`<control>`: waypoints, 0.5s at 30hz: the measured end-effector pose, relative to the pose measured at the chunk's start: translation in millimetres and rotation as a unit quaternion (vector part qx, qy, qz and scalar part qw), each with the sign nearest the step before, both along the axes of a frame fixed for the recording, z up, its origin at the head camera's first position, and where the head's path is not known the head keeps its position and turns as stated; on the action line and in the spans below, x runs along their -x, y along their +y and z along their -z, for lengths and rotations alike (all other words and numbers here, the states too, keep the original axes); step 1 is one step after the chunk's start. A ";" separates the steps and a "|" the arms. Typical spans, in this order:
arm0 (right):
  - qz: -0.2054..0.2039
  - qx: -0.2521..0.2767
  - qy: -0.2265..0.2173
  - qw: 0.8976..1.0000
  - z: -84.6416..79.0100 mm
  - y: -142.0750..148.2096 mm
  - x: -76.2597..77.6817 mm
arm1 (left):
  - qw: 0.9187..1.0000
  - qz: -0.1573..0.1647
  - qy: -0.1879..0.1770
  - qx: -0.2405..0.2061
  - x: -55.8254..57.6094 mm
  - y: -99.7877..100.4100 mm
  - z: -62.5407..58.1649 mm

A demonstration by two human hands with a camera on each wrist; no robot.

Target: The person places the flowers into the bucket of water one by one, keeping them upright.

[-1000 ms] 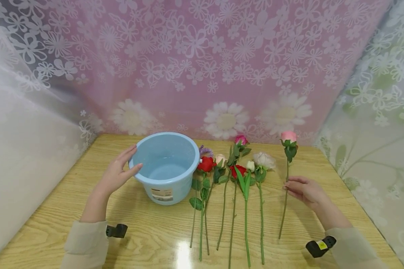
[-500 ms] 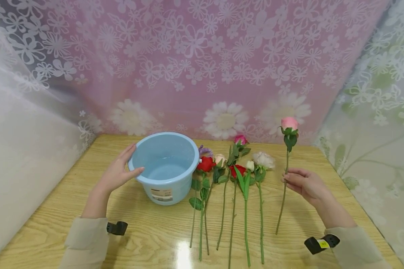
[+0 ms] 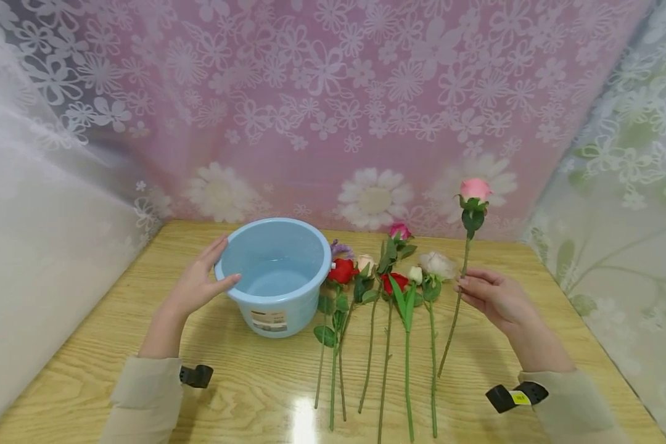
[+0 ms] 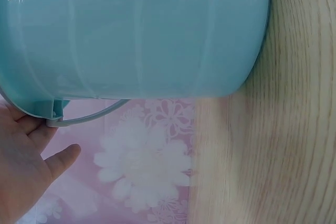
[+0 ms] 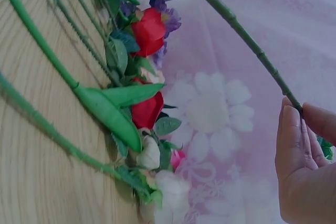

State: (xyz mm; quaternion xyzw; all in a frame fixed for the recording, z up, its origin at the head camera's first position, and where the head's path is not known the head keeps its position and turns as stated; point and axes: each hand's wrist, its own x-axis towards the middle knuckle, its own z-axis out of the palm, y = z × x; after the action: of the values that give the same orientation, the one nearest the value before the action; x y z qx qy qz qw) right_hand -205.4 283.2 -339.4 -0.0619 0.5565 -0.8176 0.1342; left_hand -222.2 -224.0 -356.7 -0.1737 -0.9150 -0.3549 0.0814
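Your right hand (image 3: 496, 302) pinches the pink rose (image 3: 475, 190); your left hand (image 3: 197, 285) spreads at the bucket (image 3: 304, 303). Likely filling it: carry the rose over.

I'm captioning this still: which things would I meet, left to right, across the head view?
Left hand, blue bucket, red rose, cream rose, second red rose, white bud, pale flower, pink rose, right hand.

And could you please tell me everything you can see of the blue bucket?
The blue bucket looks like glossy plastic, round, narrowing towards its base, with a wide rim, a printed label on its front and a slim handle. It stands upright on the wood-grained table, left of the flowers, with none inside. The left hand rests against its rim.
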 end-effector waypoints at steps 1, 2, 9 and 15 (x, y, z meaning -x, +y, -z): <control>-0.002 0.004 0.000 1.000 -0.5 -2.5 0.6 | 1.000 0.000 -0.001 0.001 -0.1 -0.2 0.6; -0.004 0.009 0.001 1.000 -1.0 -5.1 1.4 | 1.000 0.001 -0.003 0.000 -0.2 -0.3 1.0; -0.005 0.033 0.011 0.999 -8.6 -23.8 7.6 | 1.000 0.004 -0.005 -0.017 -1.0 -0.9 2.3; -0.001 0.063 0.021 0.998 -17.0 -42.4 13.4 | 1.000 0.006 0.000 -0.023 0.5 -1.1 2.5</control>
State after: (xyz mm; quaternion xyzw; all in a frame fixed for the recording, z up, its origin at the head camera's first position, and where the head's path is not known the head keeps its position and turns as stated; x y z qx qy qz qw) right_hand -218.8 240.8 -322.4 -0.0885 0.5063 -0.8495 0.1190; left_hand -222.7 -225.1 -359.1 -0.1772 -0.9054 -0.3766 0.0834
